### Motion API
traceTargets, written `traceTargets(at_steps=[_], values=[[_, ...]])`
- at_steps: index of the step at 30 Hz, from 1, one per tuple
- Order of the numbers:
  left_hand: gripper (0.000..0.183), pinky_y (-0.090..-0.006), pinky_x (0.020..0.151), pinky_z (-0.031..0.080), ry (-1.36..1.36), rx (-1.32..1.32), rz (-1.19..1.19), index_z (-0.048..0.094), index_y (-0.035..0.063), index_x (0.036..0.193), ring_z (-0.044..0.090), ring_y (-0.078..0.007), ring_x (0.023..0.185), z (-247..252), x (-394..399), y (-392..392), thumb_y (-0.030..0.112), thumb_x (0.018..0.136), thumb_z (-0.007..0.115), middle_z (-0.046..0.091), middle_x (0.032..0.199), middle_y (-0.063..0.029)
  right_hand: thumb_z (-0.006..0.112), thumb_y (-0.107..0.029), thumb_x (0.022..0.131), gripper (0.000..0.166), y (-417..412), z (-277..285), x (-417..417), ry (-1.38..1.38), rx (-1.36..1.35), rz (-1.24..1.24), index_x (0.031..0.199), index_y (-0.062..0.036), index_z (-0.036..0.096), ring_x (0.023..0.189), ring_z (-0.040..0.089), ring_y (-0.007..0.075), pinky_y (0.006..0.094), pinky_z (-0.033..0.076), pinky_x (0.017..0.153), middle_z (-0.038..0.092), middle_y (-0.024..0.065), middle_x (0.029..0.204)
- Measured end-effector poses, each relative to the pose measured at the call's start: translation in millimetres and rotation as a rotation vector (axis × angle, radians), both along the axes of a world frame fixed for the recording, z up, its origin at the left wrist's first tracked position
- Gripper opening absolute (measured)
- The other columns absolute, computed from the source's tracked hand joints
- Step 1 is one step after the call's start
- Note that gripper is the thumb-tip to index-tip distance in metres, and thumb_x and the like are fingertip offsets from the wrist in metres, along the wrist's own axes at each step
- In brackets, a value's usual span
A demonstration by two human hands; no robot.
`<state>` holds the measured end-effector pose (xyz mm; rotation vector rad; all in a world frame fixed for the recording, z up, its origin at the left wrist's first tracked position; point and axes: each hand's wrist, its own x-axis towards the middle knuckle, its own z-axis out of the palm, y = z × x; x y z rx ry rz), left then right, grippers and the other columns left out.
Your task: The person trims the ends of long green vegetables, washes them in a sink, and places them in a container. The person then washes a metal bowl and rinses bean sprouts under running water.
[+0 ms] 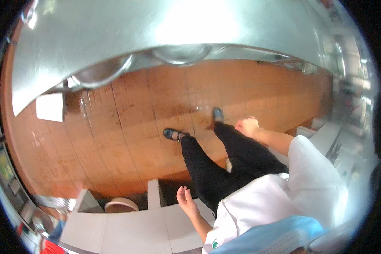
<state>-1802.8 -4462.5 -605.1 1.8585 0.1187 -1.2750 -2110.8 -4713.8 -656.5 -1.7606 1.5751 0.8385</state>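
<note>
My left hand [186, 200] hangs over the edge of a white-tiled counter [136, 227], fingers loosely curled and partly apart, with nothing in it. In front of my right thigh, my right hand [247, 126] is bent inward and blurred. Its fingers are largely hidden, and no object shows in it. Below are my black trousers [203, 162] and dark shoes [172, 133], apart on a brown tiled floor [139, 111] that looks wet. A stainless steel worktop [120, 28] stretches across the far side.
Under the worktop sit two round metal vessels [182, 54] and a white box-like object [50, 107]. A round tub [121, 204] stands in a bay under the tiled counter. Shelving with blurred items [9, 171] lines the left. A light-blue face mask [273, 236] covers the lower view.
</note>
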Motion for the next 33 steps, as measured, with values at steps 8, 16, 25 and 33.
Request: traceTargets(at_steps=[8, 16, 25, 33], values=[[0.027, -0.0271, 0.087, 0.042, -0.175, -0.268, -0.342, 0.048, 0.0000, 0.114, 0.052, -0.0162, 0.099, 31.5, -132.4, -65.1, 0.008, 0.089, 0.052, 0.054, 0.107, -0.0091, 0.057, -0.037, 0.082, 0.032, 91.5, 8.5, -222.3, -0.569, -0.150, -0.825, 0.098, -0.0097, 0.065, 0.089, 0.062, 0.0268, 0.0352, 0.047, 0.078, 0.065, 0.0111, 0.094], [0.033, -0.0310, 0.082, 0.046, -0.398, -0.580, -1.472, 0.053, 0.0020, 0.113, 0.058, -0.0221, 0.093, 106.9, -376.1, -195.7, 0.011, 0.082, 0.060, 0.057, 0.106, -0.0143, 0.057, -0.033, 0.080, 0.031, 284.0, 61.4, -472.6, -0.048, -0.558, -1.628, 0.097, -0.0075, 0.065, 0.095, 0.059, 0.0290, 0.0360, 0.046, 0.082, 0.063, 0.0134, 0.100], [0.039, -0.0389, 0.088, 0.043, -0.622, -1.006, -2.161, 0.051, 0.0071, 0.117, 0.051, -0.0336, 0.105, 175.8, -484.2, -203.5, 0.017, 0.080, 0.061, 0.052, 0.115, -0.0166, 0.051, -0.014, 0.081, 0.018, 545.1, -57.3, -392.6, 0.174, -0.155, -0.721, 0.072, -0.0063, 0.064, 0.065, 0.061, 0.0216, 0.0348, 0.048, 0.056, 0.062, 0.0091, 0.070], [0.036, -0.0368, 0.086, 0.044, -0.478, -0.828, -1.837, 0.050, 0.0033, 0.118, 0.055, -0.0310, 0.104, 178.2, -368.7, -209.4, 0.013, 0.084, 0.056, 0.056, 0.113, -0.0182, 0.055, -0.017, 0.079, 0.019, 346.5, 98.6, -349.6, -0.108, -0.083, -1.212, 0.088, -0.0080, 0.068, 0.089, 0.061, 0.0310, 0.0406, 0.048, 0.075, 0.064, 0.0149, 0.095]])
